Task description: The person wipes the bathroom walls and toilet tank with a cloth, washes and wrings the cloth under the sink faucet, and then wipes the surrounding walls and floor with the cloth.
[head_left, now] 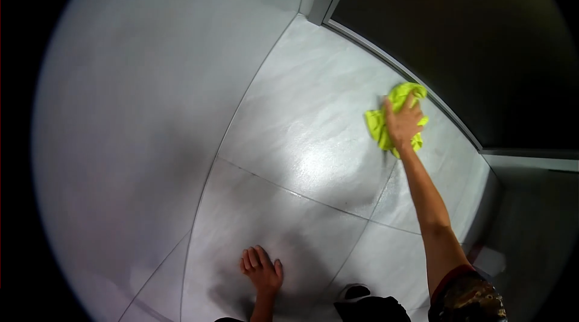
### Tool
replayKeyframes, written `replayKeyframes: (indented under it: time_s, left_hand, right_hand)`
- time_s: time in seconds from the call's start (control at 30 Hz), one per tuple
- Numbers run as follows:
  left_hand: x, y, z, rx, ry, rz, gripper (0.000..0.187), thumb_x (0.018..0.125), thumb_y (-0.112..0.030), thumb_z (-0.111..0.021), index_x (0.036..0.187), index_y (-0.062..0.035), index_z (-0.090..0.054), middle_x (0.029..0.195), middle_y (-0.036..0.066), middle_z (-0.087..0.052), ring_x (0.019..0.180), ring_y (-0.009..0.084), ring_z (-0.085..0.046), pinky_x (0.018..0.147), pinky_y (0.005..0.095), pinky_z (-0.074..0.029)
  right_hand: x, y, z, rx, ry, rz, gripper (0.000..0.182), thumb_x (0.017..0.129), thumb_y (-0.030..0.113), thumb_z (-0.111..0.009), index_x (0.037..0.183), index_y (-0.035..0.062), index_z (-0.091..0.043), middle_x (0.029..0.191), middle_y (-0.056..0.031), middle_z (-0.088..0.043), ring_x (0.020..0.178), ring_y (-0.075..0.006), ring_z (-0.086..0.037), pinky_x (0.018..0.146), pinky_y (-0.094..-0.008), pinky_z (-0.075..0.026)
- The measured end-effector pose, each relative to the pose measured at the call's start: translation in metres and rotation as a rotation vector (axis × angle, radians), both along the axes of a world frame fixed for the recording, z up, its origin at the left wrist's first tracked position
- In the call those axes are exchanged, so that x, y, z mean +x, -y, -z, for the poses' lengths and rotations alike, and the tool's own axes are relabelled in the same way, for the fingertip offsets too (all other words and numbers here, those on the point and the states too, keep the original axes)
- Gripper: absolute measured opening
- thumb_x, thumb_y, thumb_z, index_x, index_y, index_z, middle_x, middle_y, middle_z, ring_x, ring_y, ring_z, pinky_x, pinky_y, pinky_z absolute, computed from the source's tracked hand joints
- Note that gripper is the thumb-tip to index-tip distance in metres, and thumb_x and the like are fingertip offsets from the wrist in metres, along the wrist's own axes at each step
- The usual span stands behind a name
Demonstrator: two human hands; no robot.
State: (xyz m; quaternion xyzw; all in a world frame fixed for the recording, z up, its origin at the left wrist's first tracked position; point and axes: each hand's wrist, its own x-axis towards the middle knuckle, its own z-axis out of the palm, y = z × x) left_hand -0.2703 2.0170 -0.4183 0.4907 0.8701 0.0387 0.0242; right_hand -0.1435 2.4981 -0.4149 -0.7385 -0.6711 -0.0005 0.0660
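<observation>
A bright yellow-green cleaning cloth [378, 126] lies bunched on the grey floor tiles, close to the bottom of a dark door. My right hand [405, 121] presses down on it from above at the end of an outstretched arm, fingers over the crumpled fabric. Cloth edges stick out on both sides of the hand. Low in the view, my left hand [261, 270] hovers near the floor with its thumb apart from loosely bent fingers and nothing in it. A shadow falls on the tile around it.
The dark door panel [458, 38] with its metal bottom frame [386, 56] borders the floor at upper right. A pale wall [132, 111] rises along the left. Glossy floor tiles [283, 225] with thin joints lie between. A shoe [354, 292] shows at the bottom.
</observation>
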Motion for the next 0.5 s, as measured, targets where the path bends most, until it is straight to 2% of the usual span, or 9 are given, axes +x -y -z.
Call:
replayKeyframes:
  time_s: [0.07,0.2,0.27,0.33,0.43,0.5]
  left_hand:
    - [0.000,-0.003,0.000,0.005,-0.014,-0.010,0.054,0.091,-0.038,-0.031,0.123,0.0035,-0.042,0.128,0.019,-0.034,0.120,0.0351,-0.030,0.099,0.0486,-0.021]
    - [-0.001,-0.002,-0.001,-0.014,0.001,-0.014,0.054,0.091,-0.039,-0.031,0.123,0.0036,-0.043,0.128,0.018,-0.034,0.120,0.0348,-0.030,0.099,0.0485,-0.022]
    - [0.000,-0.003,-0.001,-0.012,0.019,-0.020,0.054,0.091,-0.039,-0.031,0.123,0.0036,-0.043,0.128,0.018,-0.034,0.120,0.0346,-0.031,0.099,0.0484,-0.022]
    - [0.000,-0.004,-0.002,-0.002,0.026,-0.018,0.054,0.091,-0.039,-0.031,0.123,0.0034,-0.043,0.128,0.018,-0.033,0.119,0.0345,-0.031,0.099,0.0482,-0.023]
    - [-0.001,-0.004,-0.002,-0.002,0.021,-0.015,0.054,0.091,-0.039,-0.032,0.123,0.0030,-0.043,0.128,0.018,-0.033,0.119,0.0342,-0.031,0.099,0.0481,-0.023]
    - [0.001,-0.002,-0.004,-0.021,0.031,-0.007,0.055,0.090,-0.038,-0.034,0.124,0.0039,-0.041,0.129,0.019,-0.033,0.120,0.0350,-0.030,0.099,0.0483,-0.023]
  right_hand:
    - [-0.072,0.013,-0.010,-0.022,0.066,-0.058,0.088,0.076,0.066,-0.045,0.138,0.0078,-0.025,0.139,-0.0225,-0.026,0.124,-0.0394,-0.028,0.095,-0.0579,-0.025]
    - [-0.157,-0.015,-0.005,0.065,-0.011,-0.258,0.073,0.077,0.045,-0.049,0.136,0.0074,-0.028,0.136,-0.0234,-0.030,0.123,-0.0399,-0.030,0.093,-0.0575,-0.027]
    - [-0.191,-0.028,-0.006,0.097,-0.014,-0.400,0.071,0.077,0.043,-0.050,0.135,0.0076,-0.030,0.131,-0.0200,-0.035,0.119,-0.0378,-0.035,0.093,-0.0566,-0.028]
    - [-0.217,-0.039,-0.007,0.105,-0.044,-0.569,0.064,0.074,0.034,-0.051,0.130,0.0082,-0.034,0.129,-0.0189,-0.038,0.118,-0.0336,-0.036,0.089,-0.0551,-0.029]
    - [-0.245,-0.059,-0.021,-0.052,-0.022,-0.768,0.059,0.074,0.029,-0.052,0.128,0.0108,-0.037,0.124,-0.0123,-0.043,0.114,-0.0295,-0.039,0.088,-0.0528,-0.030]
    - [-0.248,-0.067,-0.020,-0.068,-0.041,-0.771,0.057,0.074,0.026,-0.051,0.128,0.0129,-0.038,0.121,-0.0087,-0.045,0.112,-0.0281,-0.040,0.087,-0.0517,-0.031]
